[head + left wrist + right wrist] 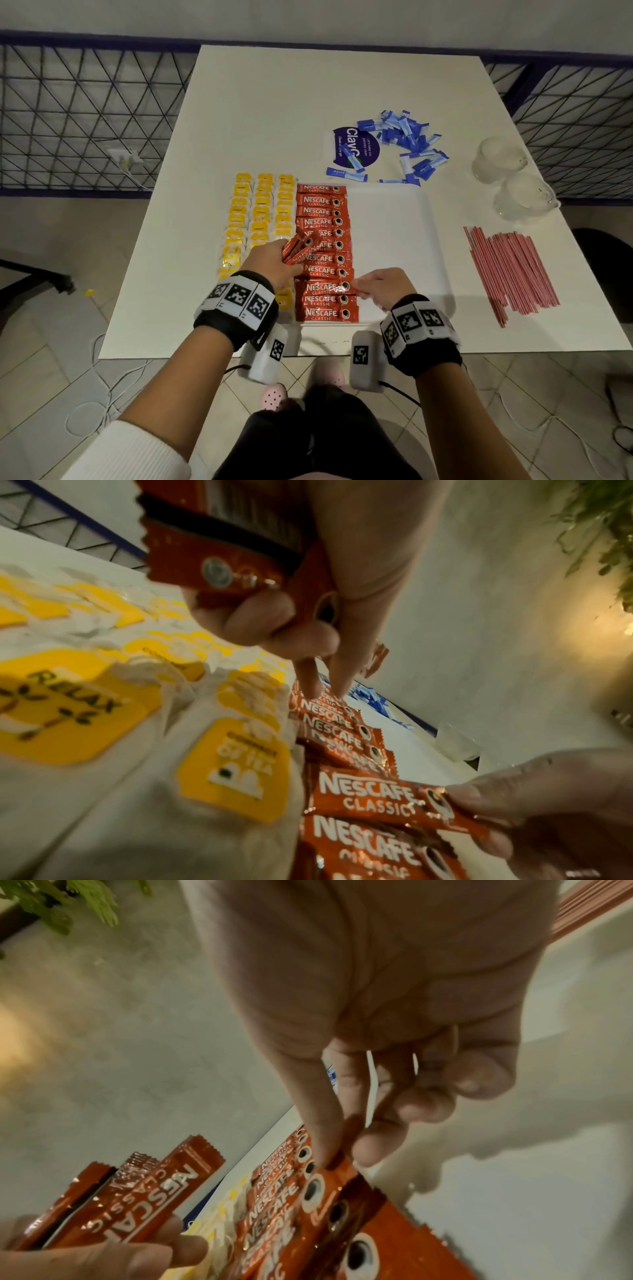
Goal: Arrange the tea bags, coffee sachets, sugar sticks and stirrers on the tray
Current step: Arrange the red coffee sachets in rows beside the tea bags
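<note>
On the white tray (pixel 394 240), a column of red coffee sachets (pixel 323 236) lies beside rows of yellow tea bags (pixel 260 209) at its left edge. The left hand (pixel 270 262) grips a spare bundle of sachets (pixel 299 248); the right hand (pixel 383 286) pinches one sachet (pixel 329 287) in the column. Beyond the tray lie blue sugar sticks (pixel 407 144); right of it, pink stirrers (pixel 510 270) on the table (pixel 308 102).

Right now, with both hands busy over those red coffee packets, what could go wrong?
The left hand grips a loose bundle of coffee sachets above the laid column of sachets; one could slip and scatter it. The right hand pinches one sachet by its end, so sliding it might nudge its overlapping neighbours crooked.
</note>
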Demonstrator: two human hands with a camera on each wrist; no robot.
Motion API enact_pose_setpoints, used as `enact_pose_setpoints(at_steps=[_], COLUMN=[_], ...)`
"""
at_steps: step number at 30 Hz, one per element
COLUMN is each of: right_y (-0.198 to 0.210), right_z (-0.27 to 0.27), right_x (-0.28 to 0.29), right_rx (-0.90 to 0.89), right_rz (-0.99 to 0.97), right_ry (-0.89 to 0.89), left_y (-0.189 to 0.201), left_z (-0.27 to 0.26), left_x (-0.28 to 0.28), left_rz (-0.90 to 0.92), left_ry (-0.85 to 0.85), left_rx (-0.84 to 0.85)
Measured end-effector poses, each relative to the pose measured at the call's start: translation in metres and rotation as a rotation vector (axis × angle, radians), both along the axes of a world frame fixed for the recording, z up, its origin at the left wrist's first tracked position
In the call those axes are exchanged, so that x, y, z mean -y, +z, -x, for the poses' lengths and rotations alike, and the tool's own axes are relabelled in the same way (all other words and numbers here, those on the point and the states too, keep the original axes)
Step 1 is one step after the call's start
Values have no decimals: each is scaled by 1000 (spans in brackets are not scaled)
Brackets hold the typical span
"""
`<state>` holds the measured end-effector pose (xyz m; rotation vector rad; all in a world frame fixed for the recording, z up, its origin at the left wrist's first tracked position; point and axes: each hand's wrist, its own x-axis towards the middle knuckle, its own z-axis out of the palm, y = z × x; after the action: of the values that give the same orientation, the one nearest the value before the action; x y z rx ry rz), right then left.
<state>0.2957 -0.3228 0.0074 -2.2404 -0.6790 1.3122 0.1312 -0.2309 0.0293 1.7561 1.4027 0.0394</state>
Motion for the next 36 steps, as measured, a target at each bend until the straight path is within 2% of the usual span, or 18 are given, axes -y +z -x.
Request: enact_pose_setpoints(at_steps=[14,22,27,32,36], right_y=[-7,-13,-15,-9,9], right_z=[-4,-3,-5,-10,-8], right_x=[-3,-8,-9,-11,-15], right_rx=[-27,-10,-4,28,5], right_rz=[28,14,11,-26,-212], right_ry=[6,-34,-33,-24,-9], left_y=[-6,-11,-11,-9,-1], left_z=[-11,-9,-8,-6,-6], left_x=[-6,-7,-9,-11,-10], left_rz=[-130,-120,-122,-61,66], left_ry=[-230,-218,-198,-130,-104], left_rx=[-247,-271,-243,-122,50])
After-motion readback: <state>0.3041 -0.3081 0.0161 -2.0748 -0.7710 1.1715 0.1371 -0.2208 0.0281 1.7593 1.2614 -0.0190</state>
